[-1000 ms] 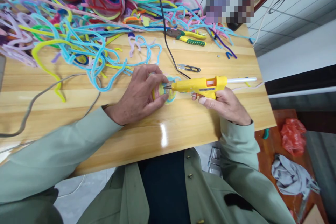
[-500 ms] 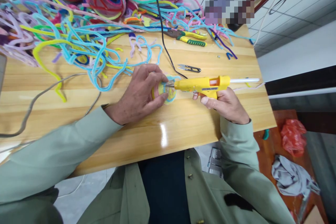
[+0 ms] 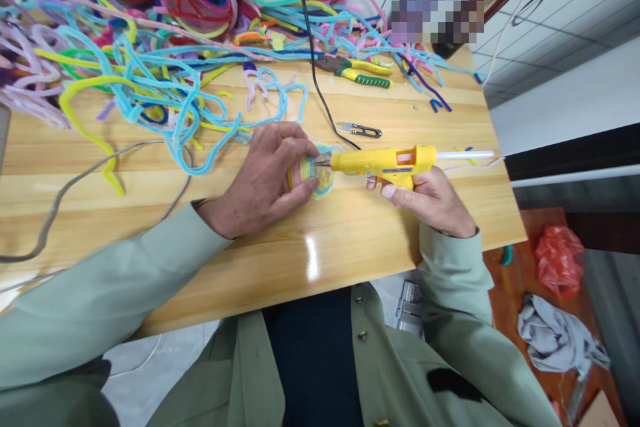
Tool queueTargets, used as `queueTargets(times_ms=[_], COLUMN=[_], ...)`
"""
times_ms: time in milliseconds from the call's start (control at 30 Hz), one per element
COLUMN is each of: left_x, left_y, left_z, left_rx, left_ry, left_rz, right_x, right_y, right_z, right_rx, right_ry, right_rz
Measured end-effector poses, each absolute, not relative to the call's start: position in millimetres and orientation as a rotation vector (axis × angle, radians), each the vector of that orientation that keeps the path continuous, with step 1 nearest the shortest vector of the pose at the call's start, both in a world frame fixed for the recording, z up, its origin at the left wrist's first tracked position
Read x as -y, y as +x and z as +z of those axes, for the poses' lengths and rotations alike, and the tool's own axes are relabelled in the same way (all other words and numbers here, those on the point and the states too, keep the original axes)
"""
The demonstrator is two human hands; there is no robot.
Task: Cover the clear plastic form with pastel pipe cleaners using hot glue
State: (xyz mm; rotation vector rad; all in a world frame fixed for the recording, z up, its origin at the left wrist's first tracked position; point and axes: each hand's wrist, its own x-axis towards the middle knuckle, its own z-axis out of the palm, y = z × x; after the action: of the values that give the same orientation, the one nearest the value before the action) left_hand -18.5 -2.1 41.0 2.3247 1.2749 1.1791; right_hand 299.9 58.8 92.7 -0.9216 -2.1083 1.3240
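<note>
Right grip [image 3: 430, 203] wraps the yellow glue gun [image 3: 385, 160], at the small round piece's [image 3: 304, 171] 3 o'clock, nozzle [image 3: 323, 160] aimed in; left grip [image 3: 273, 177] pinches that piece on the counter [image 3: 360, 233], probably steadying it; looks fuzzy, yellow-pink-blue, partly hidden; snips [image 3: 361, 130] at 1-2 o'clock, pliers [image 3: 357, 72] beyond.

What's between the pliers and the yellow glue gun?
In the head view, small snips lie on the table between the pliers and the glue gun; a black cord passes beside them.
</note>
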Motion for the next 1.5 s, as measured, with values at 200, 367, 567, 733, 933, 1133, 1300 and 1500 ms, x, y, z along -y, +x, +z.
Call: queueTargets(times_ms=[200, 367, 567, 733, 933, 1133, 1300, 1500], left_x=[1.3, 1.7, 1.4, 0.6, 0.9, 1.2, 1.3, 1.0], left_y=[-19.4, -19.1, -19.3, -19.5, -19.2, -19.5, -20.0, -20.0], left_z=[40.7, 41.6, 40.1, 40.9, 40.9, 40.0, 41.0, 41.4], left_rx=[-1.281, -1.272, -1.276, -1.266, -1.248, -1.267, -1.272, -1.318], left_ry=[2.341, 2.337, 2.337, 2.371, 2.358, 2.345, 2.331, 2.328], left_rz=[1.144, 1.156, 1.158, 1.157, 1.185, 1.157, 1.144, 1.083], right_x=[-59.5, -58.9, -57.6, -57.4, -57.5, -57.0, -57.2, -56.1], right_y=[297.8, 300.3, 300.6, 298.9, 298.3, 298.4, 300.7, 300.6], right_z=[92.0, 93.3, 90.0, 92.7, 94.7, 91.1, 92.7, 92.4], right_rx=[2.135, 2.104, 2.116, 2.137, 2.129, 2.142, 2.152, 2.153], right_ry=[-0.890, -0.906, -0.927, -0.931, -0.904, -0.910, -0.924, -0.922], right_rz=[1.284, 1.317, 1.332, 1.303, 1.287, 1.293, 1.250, 1.271])
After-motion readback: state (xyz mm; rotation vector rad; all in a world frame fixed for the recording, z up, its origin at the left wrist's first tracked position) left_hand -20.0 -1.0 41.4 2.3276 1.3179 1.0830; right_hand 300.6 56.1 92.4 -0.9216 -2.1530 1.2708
